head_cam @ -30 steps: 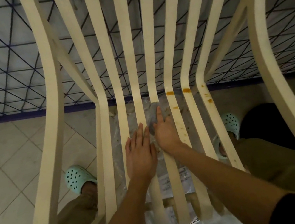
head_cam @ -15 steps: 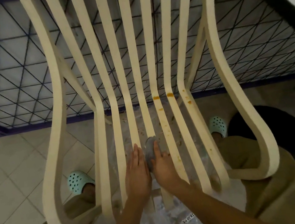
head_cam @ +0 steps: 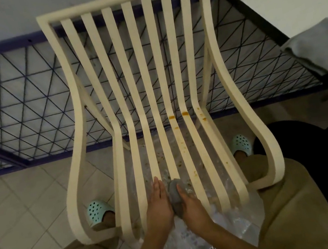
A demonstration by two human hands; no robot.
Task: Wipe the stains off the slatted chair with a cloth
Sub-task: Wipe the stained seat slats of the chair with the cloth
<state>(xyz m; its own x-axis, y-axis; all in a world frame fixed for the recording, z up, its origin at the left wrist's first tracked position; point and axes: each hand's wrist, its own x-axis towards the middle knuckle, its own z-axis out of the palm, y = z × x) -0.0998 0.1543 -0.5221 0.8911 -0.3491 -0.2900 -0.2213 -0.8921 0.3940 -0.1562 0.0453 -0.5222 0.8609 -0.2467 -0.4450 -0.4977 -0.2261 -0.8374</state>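
The cream slatted chair [head_cam: 149, 96] fills most of the view, its backrest frame extending away from both hands and its seat slats running toward them; the outer frame curves down on either side of the hands. Behind the chair, beyond the hands, a dark blue wire-mesh panel [head_cam: 24, 109] stands against a pale wall, and light floor tiles [head_cam: 16, 212] lie to the left of the left hand. A clear plastic sheet [head_cam: 217, 231] lies under the seat, below and to the right of the right hand. The person's legs in olive trousers [head_cam: 290, 200] sit on both sides of the chair, with a mint-green clog [head_cam: 98, 209] left of the left hand and a second clog [head_cam: 241, 143] up and to the right of the right hand. Orange-brown stains [head_cam: 185, 113] mark the slats beyond and to the right of the right hand, near the seat-to-back bend, with smaller streaks running along those slats toward the hands. The left hand [head_cam: 159, 207] lies flat with fingers straight and pressed together on a central slat, holding nothing. The right hand [head_cam: 192, 207], immediately beside it and touching it, has its grip closed around the grey cloth [head_cam: 175, 197], which is bunched between the two hands and pressed on the adjacent slat.
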